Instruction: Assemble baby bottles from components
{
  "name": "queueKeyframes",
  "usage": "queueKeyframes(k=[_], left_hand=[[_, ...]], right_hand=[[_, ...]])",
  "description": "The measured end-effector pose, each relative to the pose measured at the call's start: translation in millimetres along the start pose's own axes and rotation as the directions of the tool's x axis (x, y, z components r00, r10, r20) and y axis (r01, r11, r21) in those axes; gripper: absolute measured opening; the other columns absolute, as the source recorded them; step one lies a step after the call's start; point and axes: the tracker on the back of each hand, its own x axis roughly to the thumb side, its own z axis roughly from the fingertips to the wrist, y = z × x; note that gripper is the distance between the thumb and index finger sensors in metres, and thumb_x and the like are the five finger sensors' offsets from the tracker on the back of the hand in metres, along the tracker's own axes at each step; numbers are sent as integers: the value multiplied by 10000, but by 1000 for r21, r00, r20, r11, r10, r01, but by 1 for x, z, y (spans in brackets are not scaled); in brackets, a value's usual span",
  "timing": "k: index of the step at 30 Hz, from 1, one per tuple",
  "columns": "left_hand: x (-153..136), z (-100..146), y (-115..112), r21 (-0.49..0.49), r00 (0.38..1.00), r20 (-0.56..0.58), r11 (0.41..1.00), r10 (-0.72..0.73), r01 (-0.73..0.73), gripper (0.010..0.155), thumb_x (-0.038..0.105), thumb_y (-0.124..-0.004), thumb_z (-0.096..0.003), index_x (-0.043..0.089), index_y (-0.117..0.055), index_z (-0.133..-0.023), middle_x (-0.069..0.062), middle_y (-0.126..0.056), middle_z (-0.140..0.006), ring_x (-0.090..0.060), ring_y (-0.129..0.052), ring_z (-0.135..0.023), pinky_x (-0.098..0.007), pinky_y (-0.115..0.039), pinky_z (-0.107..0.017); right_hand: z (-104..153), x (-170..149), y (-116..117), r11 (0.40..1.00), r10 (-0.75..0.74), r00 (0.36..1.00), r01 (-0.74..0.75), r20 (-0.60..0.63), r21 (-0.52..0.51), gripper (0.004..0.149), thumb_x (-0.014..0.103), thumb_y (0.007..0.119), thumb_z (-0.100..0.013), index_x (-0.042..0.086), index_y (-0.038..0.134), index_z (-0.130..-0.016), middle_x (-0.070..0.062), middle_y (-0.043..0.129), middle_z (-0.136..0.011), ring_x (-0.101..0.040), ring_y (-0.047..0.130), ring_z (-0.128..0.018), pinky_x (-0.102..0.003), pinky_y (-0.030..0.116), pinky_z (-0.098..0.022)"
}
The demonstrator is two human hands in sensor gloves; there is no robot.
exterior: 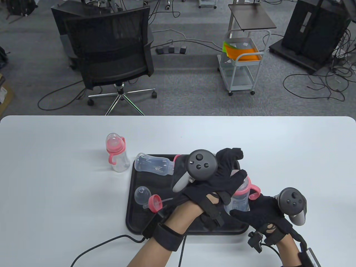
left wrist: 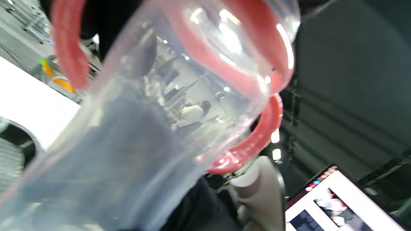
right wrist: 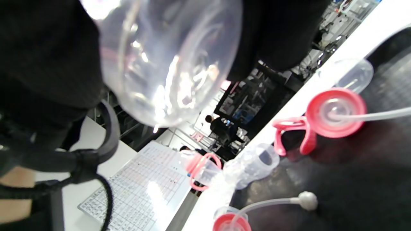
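Clear bottle [exterior: 239,198] seemingly upright between left hand [exterior: 219,178], right hand [exterior: 260,212].

Left hand [exterior: 219,178] — black sensor glove, fingers curled over top of a clear plastic pink-handled bottle [exterior: 240,198]. Right hand [exterior: 264,212] — gloved, gripping its base from below.

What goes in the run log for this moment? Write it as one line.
step: bottle assembly | left hand: grips top of held bottle | right hand: holds bottle base | tray: loose parts remain | finished bottle: upright beside tray
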Motion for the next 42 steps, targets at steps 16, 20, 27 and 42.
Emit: queueKeyframes(k=[16,20,27,42], left_hand=[[8,13,-7,-163,984,32,970,-177,180,1007,663,-883,-455,177,-334,-1145,-117,-587,-1161,-478,-723,-1014,-731,-498,-740],[10,23,-4,-141,993,42,983,-109,114,1074,663,-894,-449,178,-233,-1143,-144,-473,-1186,-522,-599,-1063,-749,-435,-743],[1,60,34,-26,981,-25,981,-191,190,1106,731,-885,-430,230,-222,-1160,-159,-298,-1205,-544,-451,-1076,-735,-359,-748],[-149,112,28,-436,562,-502,753,-658,493,914,552,-1029,-403,356,-523,-1138,-72,-365,-1213,-496,-225,-1108,-734,-176,-751]], right_hand=[[5,0,-8,992,57,997,-62,-53,-106,864,538,1030,-271,176,718,-990,-98,755,-948,-395,777,-891,-576,741,-656],[4,6,-6,994,13,999,-16,-29,-108,870,530,1041,-261,183,723,-993,-80,769,-952,-374,805,-886,-564,761,-647],[6,6,-9,991,-13,1000,10,-23,-137,875,514,1033,-272,183,691,-1006,-71,734,-973,-377,774,-909,-573,738,-665],[3,-10,-8,993,17,996,-26,-86,-114,879,511,1023,-282,171,674,-1014,-82,717,-979,-390,761,-914,-586,723,-669]])
